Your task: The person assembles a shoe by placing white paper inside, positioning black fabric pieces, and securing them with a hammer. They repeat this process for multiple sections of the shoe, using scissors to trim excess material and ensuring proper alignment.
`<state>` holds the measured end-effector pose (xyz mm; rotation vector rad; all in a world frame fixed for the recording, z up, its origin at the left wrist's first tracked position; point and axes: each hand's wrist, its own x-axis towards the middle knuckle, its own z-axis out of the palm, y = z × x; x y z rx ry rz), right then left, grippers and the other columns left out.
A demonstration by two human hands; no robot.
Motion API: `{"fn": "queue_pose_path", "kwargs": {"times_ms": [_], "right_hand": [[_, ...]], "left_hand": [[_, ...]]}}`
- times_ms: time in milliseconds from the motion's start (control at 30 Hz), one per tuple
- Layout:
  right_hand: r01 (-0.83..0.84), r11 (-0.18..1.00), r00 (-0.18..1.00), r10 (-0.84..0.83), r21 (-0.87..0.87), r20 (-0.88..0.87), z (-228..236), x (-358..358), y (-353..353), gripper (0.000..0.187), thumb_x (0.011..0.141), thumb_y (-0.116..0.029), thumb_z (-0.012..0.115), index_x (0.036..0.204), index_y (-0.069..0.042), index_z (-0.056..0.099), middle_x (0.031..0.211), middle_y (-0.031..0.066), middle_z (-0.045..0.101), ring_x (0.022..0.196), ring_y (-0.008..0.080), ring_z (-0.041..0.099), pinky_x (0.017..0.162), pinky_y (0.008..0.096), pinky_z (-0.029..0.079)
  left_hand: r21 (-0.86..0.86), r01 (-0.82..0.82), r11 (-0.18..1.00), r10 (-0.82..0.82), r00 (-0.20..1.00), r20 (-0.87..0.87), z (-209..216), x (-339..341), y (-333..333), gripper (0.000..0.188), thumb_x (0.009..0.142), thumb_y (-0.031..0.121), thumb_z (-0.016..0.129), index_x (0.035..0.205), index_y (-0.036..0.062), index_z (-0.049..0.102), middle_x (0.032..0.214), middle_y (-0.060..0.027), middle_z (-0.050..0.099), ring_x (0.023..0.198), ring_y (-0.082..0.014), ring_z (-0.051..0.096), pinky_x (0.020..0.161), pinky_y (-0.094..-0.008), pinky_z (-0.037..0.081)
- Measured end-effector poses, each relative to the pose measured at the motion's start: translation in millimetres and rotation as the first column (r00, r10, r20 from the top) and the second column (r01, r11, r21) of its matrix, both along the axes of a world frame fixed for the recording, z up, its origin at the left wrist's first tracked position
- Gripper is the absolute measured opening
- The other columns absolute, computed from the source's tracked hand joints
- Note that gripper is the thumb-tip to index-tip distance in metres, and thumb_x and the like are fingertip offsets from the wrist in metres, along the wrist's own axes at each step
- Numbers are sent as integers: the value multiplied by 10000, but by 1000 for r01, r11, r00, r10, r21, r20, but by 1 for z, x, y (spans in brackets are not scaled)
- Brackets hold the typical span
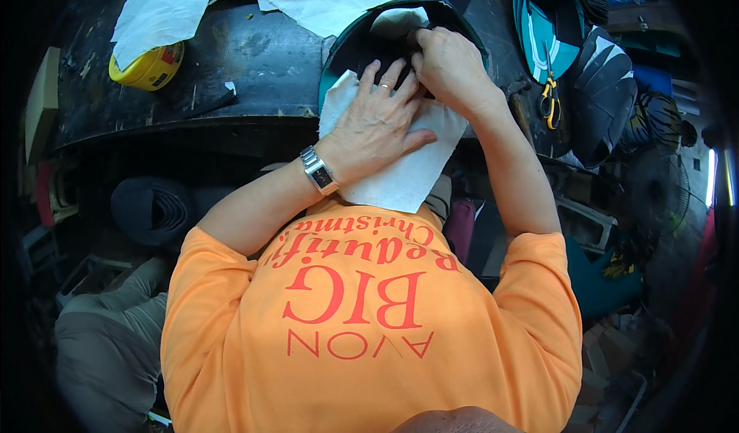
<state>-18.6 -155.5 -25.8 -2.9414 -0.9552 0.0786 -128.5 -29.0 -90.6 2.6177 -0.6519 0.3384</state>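
My left hand [377,121] lies flat with its fingers stretched out, on a white sheet of cloth or paper [389,183] hanging over the table's front edge. Beneath the hands is a curved black piece with a teal rim [454,19], and a white patch [400,22] lies on its far part. My right hand [453,71] is closed, with fingers bent down against the black piece just right of the left fingertips. Whatever it pinches is hidden by the hand.
A yellow tub [148,66] stands at the left of the dark worktable [254,71], with white sheets [165,10] behind it. To the right lie teal pieces [560,36], yellow-handled scissors [550,103] and stacked black pieces [604,98]. A dark roll [154,211] sits below the table.
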Motion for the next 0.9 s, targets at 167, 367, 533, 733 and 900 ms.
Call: {"fn": "queue_pose_path", "kwargs": {"times_ms": [167, 367, 533, 733, 900], "right_hand": [[52, 987, 999, -52, 151, -4, -1, -6, -4, 245, 864, -128, 663, 1075, -17, 717, 1037, 190, 703, 987, 352, 679, 929, 448, 523], [-59, 958, 994, 82, 282, -72, -3, -6, -12, 173, 879, -56, 662, 1044, -18, 698, 988, 166, 716, 911, 331, 702, 852, 406, 555], [-49, 930, 983, 110, 363, -149, 0, 1, -14, 193, 877, -14, 641, 1065, -23, 685, 1031, 187, 724, 934, 353, 713, 856, 409, 564], [-67, 939, 990, 106, 336, -98, -5, -1, -14, 432, 850, 55, 633, 1260, -59, 560, 1006, 177, 689, 923, 350, 692, 833, 400, 560], [-305, 880, 926, 186, 364, 329, -12, -11, -17, 472, 782, 55, 656, 1231, -65, 572, 1043, 166, 660, 994, 369, 649, 852, 443, 538]], "left_hand": [[-4, -8, 1000, 8, 1000, -20, -1, -1, 0, 644, 987, 579, 541, 1300, 26, 641, 1452, -186, 486, 1439, -345, 326, 1203, -558, 196], [44, -10, 999, 12, 999, -38, 0, -1, -1, 662, 992, 586, 525, 1325, 23, 628, 1454, -180, 487, 1440, -343, 324, 1207, -547, 192], [58, -28, 998, 27, 999, 20, -2, 0, -1, 677, 991, 589, 522, 1353, 23, 608, 1454, -181, 488, 1444, -343, 322, 1208, -544, 189], [54, -11, 999, 14, 999, -52, 6, 0, 0, 628, 976, 540, 578, 1316, 13, 613, 1441, -194, 488, 1441, -344, 325, 1196, -553, 214], [-153, -25, 988, -3, 984, -180, 26, 19, 16, 491, 887, 226, 727, 1267, -35, 558, 1382, -238, 484, 1222, -420, 556, 1023, -494, 471]]}}
